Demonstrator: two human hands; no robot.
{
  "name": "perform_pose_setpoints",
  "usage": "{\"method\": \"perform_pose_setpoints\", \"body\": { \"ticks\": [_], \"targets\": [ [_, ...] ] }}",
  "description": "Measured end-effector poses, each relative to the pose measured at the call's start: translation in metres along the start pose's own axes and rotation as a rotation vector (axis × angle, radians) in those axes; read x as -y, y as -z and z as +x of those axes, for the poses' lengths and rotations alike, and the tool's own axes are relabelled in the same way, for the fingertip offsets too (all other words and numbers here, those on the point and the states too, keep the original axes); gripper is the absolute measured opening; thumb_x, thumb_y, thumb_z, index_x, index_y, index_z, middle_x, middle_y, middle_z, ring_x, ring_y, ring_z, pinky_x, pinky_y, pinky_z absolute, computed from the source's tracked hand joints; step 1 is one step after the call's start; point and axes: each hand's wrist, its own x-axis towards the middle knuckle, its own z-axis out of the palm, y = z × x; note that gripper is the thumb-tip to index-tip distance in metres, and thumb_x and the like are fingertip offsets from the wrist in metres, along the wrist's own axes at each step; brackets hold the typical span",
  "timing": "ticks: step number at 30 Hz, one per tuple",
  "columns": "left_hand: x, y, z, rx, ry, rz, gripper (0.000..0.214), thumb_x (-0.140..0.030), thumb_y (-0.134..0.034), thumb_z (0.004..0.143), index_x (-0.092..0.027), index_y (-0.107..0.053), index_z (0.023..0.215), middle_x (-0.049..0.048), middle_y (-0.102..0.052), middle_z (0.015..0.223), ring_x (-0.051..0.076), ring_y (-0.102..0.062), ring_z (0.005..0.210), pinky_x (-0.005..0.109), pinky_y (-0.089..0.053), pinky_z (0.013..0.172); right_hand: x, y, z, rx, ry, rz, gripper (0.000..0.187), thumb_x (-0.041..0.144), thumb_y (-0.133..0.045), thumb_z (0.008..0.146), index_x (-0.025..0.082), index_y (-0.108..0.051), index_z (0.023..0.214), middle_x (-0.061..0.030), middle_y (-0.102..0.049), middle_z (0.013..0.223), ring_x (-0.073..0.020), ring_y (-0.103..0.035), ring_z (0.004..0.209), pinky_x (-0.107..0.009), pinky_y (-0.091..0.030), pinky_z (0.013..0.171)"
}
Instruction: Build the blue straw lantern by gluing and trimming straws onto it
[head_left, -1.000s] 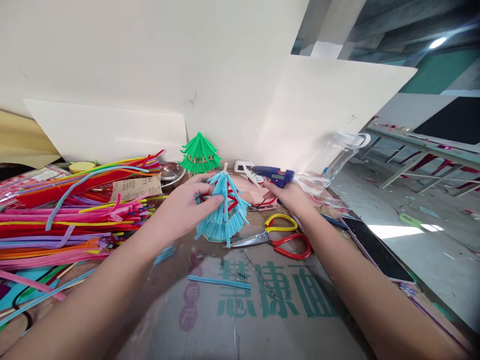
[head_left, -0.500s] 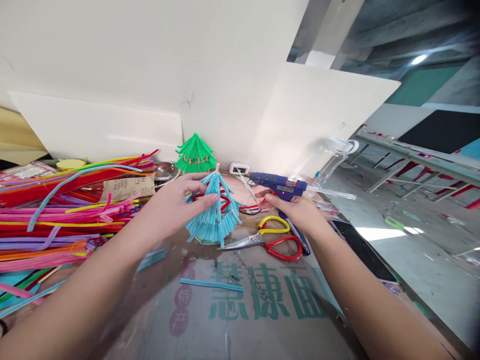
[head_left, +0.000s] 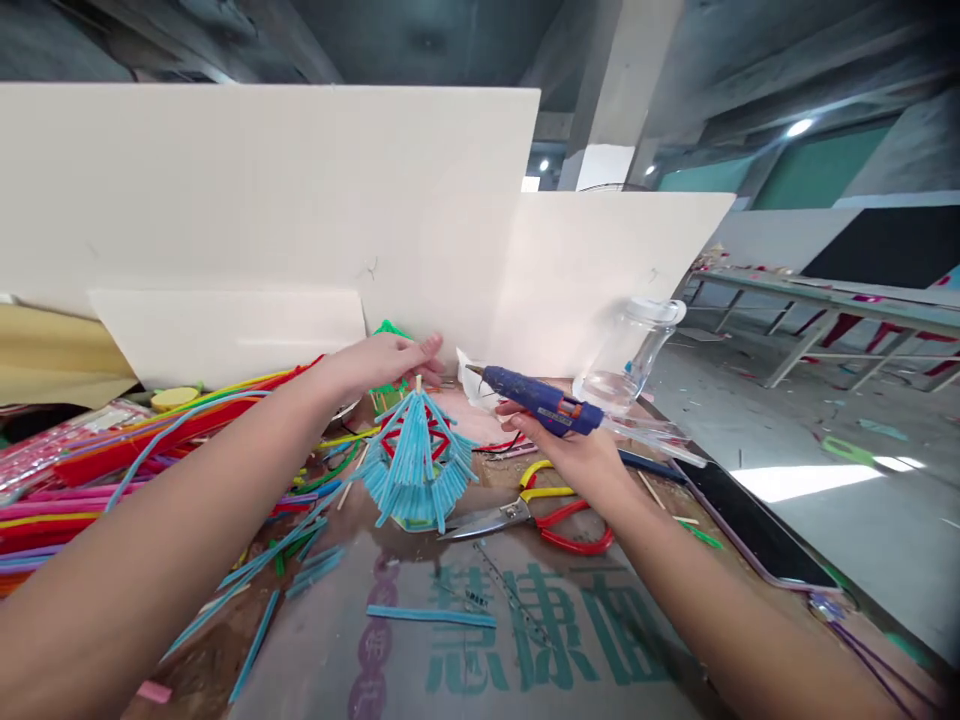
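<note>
A blue pipe-cleaner tree [head_left: 415, 470] on a wooden stick stands on the printed cardboard [head_left: 525, 640], with red pieces showing inside it. My left hand [head_left: 382, 362] hovers just above and behind its tip, fingers pressed together; what they pinch is hidden. A green tree [head_left: 388, 329] peeks out behind that hand. My right hand [head_left: 574, 455] grips a blue glue gun [head_left: 541, 399], lifted off the table, nozzle pointing left toward the blue tree's top.
Red-and-yellow scissors [head_left: 544, 512] lie under my right wrist. A heap of coloured pipe cleaners [head_left: 90, 470] fills the left. A clear bottle [head_left: 628, 352], a black phone [head_left: 754, 510], a cut blue piece [head_left: 431, 615] and white boards [head_left: 262, 210] surround the spot.
My left hand let go of the blue tree's side and rose to its tip. My right hand lifted the glue gun and swung its nozzle toward the tree. The view tilted upward.
</note>
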Motion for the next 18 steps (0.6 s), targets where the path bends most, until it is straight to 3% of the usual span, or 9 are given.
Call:
{"method": "perform_pose_setpoints", "body": {
  "ticks": [4, 7, 12, 15, 18],
  "targets": [
    [-0.007, -0.012, 0.014, 0.084, -0.008, -0.052, 0.045, -0.064, -0.060, 0.071, -0.022, -0.074, 0.069, 0.0031, -0.070, 0.070, 0.016, -0.057, 0.061, 0.026, -0.039, 0.057, -0.006, -0.001, 0.000, 0.036, -0.001, 0.042, 0.027, 0.039, -0.062, 0.084, 0.018, -0.065, 0.101, -0.0072, -0.073, 0.098, -0.0203, -0.069, 0.090, -0.037, -0.053, 0.085],
    [0.000, -0.010, 0.024, 0.089, 0.009, -0.043, 0.034, -0.055, -0.067, 0.066, -0.021, -0.072, 0.065, 0.0003, -0.064, 0.060, 0.014, -0.052, 0.056, 0.025, -0.036, 0.053, -0.006, 0.003, 0.001, 0.048, -0.034, 0.001, 0.025, 0.037, -0.062, 0.084, 0.019, -0.066, 0.100, -0.0064, -0.073, 0.099, -0.0196, -0.069, 0.090, -0.035, -0.053, 0.084],
    [0.042, -0.008, 0.053, -0.037, 0.122, -0.025, 0.034, -0.052, -0.069, 0.065, -0.018, -0.070, 0.070, -0.0004, -0.062, 0.059, 0.011, -0.046, 0.050, 0.024, -0.035, 0.048, -0.005, 0.024, 0.010, -0.105, -0.023, -0.057, 0.025, 0.039, -0.062, 0.082, 0.017, -0.069, 0.092, -0.0068, -0.074, 0.092, -0.0200, -0.069, 0.084, -0.037, -0.053, 0.084],
    [0.070, -0.024, 0.071, -0.068, 0.151, -0.004, 0.033, -0.049, -0.071, 0.065, -0.016, -0.065, 0.060, -0.0011, -0.058, 0.050, 0.011, -0.046, 0.047, 0.024, -0.034, 0.047, -0.008, 0.037, 0.015, -0.222, -0.002, 0.034, 0.028, 0.041, -0.067, 0.079, 0.017, -0.068, 0.093, -0.0071, -0.074, 0.092, -0.0202, -0.071, 0.078, -0.037, -0.055, 0.080],
    [0.089, -0.045, 0.085, -0.019, 0.189, -0.007, 0.031, -0.042, -0.074, 0.063, -0.015, -0.062, 0.055, -0.0004, -0.056, 0.044, 0.012, -0.048, 0.043, 0.024, -0.035, 0.045, -0.011, 0.042, 0.016, -0.247, 0.000, 0.113, 0.031, 0.042, -0.070, 0.076, 0.017, -0.067, 0.094, -0.0071, -0.074, 0.092, -0.0201, -0.071, 0.074, -0.037, -0.057, 0.076]
  ]
}}
